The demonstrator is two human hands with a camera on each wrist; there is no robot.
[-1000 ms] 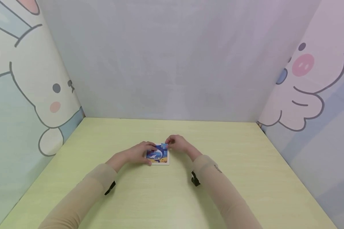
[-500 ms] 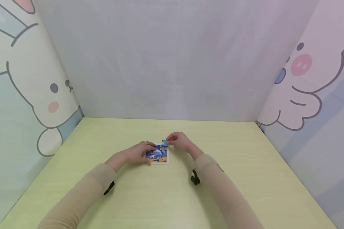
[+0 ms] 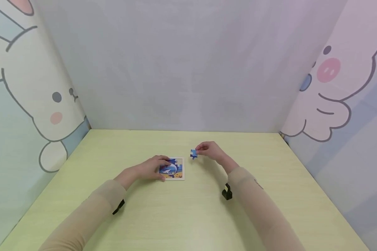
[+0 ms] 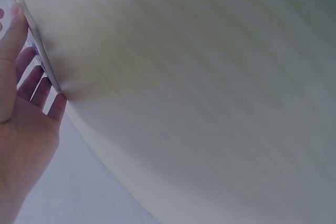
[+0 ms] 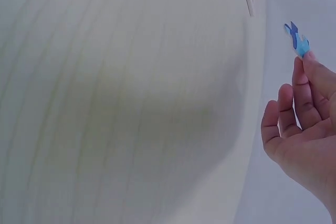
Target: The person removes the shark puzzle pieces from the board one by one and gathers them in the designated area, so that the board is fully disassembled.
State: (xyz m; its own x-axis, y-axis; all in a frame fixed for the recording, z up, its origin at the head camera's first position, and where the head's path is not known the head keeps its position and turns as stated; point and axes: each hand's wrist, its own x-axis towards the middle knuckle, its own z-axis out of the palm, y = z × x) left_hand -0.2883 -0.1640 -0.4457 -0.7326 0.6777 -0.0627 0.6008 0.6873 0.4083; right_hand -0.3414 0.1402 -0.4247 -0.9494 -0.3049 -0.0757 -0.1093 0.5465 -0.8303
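A small square jigsaw puzzle [image 3: 176, 169] with a white frame and a dolphin picture lies on the table. My left hand [image 3: 149, 168] holds it by its left side, the thumb at the near edge and fingers reaching over the picture; the left wrist view shows this hand [image 4: 31, 116] along the frame's edge [image 4: 46, 62]. Between right thumb and index finger I pinch a blue puzzle piece [image 3: 193, 153]. This right hand [image 3: 211, 150] is up and to the right of the puzzle, apart from it. A gap shows at the puzzle's upper right corner.
The pale yellow-green table [image 3: 182, 216] is bounded by a grey back wall [image 3: 188, 69]. Side panels carry a cartoon rabbit [image 3: 54, 108] on the left and a cartoon pig [image 3: 328, 87] on the right. Black wrist cameras sit under both sleeves.
My right hand has lifted the blue piece out of the puzzle's upper right corner and carried it right and away. The left hand has stayed on the puzzle.
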